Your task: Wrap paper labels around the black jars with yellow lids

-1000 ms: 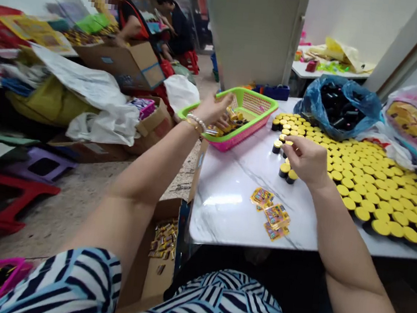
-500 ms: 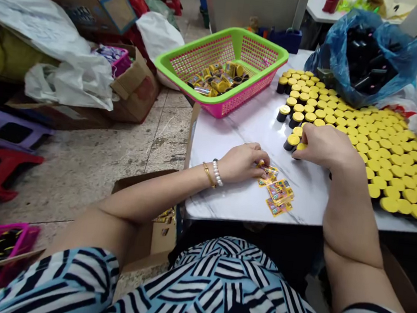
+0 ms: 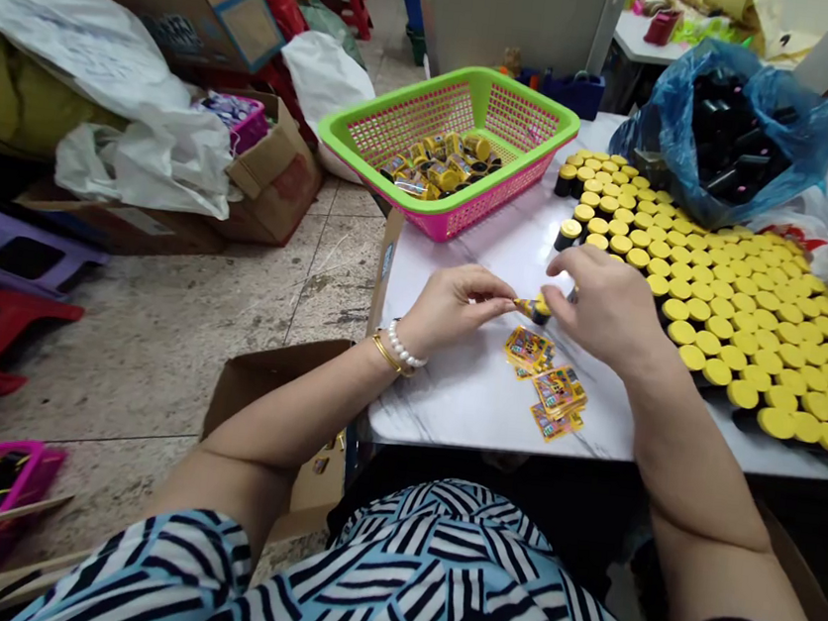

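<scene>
My left hand (image 3: 454, 305) is closed in a pinch on a small yellow sticker just above the white marble table (image 3: 464, 396). My right hand (image 3: 604, 302) is closed on a small black jar with a yellow cap (image 3: 540, 309), held against the sticker between both hands. Several more yellow stickers (image 3: 547, 386) lie on the table just below my hands. Many yellow-capped jars (image 3: 743, 308) stand in rows to the right. A single jar (image 3: 567, 233) stands just behind my right hand.
A green and pink basket (image 3: 455, 146) with several labelled jars sits at the table's far left corner. A blue bag of black jars (image 3: 734, 128) lies at the back right. An open cardboard box (image 3: 276, 404) stands on the floor by my left knee; stools and boxes crowd the left.
My left hand came back from the basket to the stickers and lifted one. My right hand picked a jar from the table and brought it to the left hand.
</scene>
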